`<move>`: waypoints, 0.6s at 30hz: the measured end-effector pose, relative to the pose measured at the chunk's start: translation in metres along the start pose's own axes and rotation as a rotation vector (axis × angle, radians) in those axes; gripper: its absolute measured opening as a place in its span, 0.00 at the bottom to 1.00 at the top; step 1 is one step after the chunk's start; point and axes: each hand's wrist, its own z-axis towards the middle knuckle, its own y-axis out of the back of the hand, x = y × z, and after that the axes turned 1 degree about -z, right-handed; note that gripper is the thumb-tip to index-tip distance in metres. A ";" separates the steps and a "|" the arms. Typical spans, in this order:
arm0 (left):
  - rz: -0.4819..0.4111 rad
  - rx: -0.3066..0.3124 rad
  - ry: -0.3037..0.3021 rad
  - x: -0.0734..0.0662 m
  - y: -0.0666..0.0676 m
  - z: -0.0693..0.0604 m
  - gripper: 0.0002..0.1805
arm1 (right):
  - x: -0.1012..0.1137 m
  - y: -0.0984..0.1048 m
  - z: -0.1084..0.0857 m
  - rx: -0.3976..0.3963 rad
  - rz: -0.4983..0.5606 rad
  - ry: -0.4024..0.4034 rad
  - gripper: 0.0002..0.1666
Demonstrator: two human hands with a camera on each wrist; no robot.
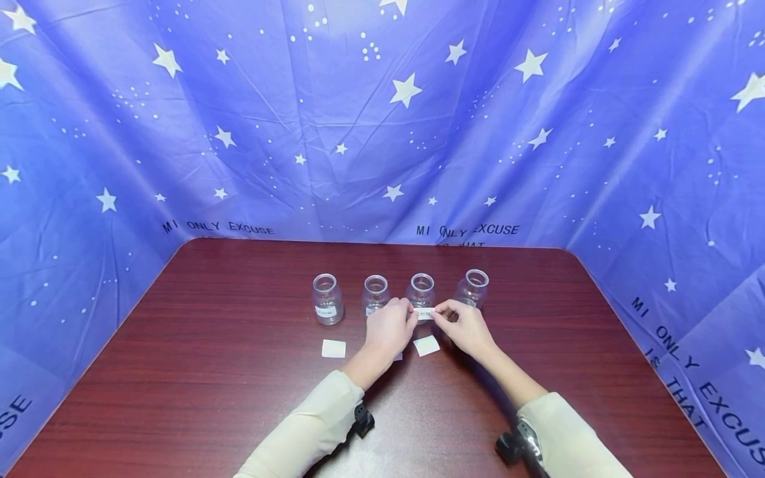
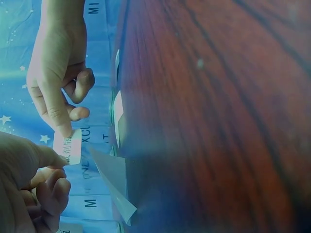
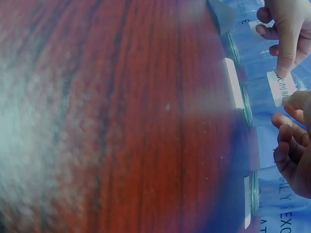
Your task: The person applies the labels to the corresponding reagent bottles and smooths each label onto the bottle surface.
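Both hands hold a small white printed label by its opposite ends, in front of the third glass jar from the left. My left hand pinches the label's left end, and my right hand pinches its right end. In the left wrist view the label shows dark characters between the fingertips. The right wrist view has the label at the jar's side; whether it touches the glass I cannot tell. A white paper piece lies on the table below the hands.
The leftmost jar bears a label. Another jar stands partly behind my left hand, and the rightmost jar is behind my right hand. One more white paper lies on the dark red table. A starry blue curtain hangs around it.
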 end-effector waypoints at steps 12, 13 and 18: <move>0.003 -0.010 -0.001 -0.001 0.001 0.000 0.07 | 0.000 -0.001 0.000 -0.006 0.001 -0.008 0.04; 0.005 -0.011 -0.001 -0.001 0.002 0.000 0.07 | 0.000 -0.002 0.001 -0.005 0.002 -0.009 0.04; 0.014 -0.021 0.000 -0.001 0.002 0.000 0.07 | 0.001 -0.002 0.001 -0.002 0.005 -0.023 0.04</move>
